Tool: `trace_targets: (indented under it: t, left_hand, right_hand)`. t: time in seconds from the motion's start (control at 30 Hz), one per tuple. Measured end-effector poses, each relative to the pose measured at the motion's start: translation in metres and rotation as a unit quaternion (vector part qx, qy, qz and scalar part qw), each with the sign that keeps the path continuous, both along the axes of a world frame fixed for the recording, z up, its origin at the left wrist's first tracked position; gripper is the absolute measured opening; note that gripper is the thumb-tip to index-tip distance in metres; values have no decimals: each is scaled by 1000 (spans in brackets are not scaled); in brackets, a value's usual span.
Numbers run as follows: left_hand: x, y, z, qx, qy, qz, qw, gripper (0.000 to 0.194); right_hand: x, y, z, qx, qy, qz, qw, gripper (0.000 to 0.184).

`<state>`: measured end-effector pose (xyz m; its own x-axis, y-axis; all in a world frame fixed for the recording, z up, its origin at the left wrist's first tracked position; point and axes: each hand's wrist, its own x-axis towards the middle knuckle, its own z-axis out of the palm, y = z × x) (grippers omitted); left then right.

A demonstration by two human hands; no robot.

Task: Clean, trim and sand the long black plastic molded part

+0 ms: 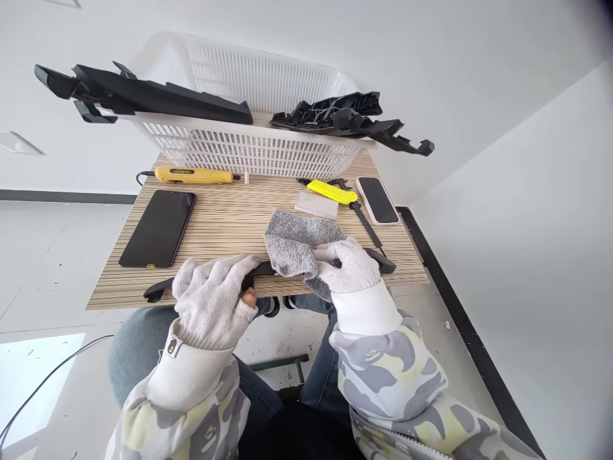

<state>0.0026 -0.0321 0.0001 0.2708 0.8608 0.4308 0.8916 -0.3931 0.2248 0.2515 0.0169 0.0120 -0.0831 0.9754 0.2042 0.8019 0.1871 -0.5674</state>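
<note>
A long black plastic trim piece (264, 269) lies along the front edge of the table, its two ends showing beyond my hands. My left hand (214, 300), in a whitish knit glove with the thumb tip bare, is closed over its left part. My right hand (348, 266), gloved as well, pinches a grey cloth (293, 241) against the right part of the trim. The cloth drapes over the piece and hangs down past the table edge. Part of the trim is hidden under the cloth and both hands.
A white plastic basket (268, 150) at the back has black plastic parts (163, 99) across its rim. On the table (230, 223) lie a yellow corded tool (194, 175), a large black tablet or phone (158, 229), a pink-edged phone (378, 200), a yellow-handled tool (331, 191) and a pale block (316, 205).
</note>
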Motion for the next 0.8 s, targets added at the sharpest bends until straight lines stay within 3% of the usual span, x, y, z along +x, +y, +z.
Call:
trace_targets:
  t: [0.33,0.57,0.8]
  left_hand:
    - [8,0,0,-2,20,50,999,42]
    - [13,0,1,-3,25,84,996,37]
    - [14,2,-3,-4,22,98,995,36]
  right_hand:
    - [-28,-3,1,21,11,17,1000,5]
    - [-10,-1,6,-11,-67,-35,997,6]
    - [-23,5,-8,10,-74,14,997,19]
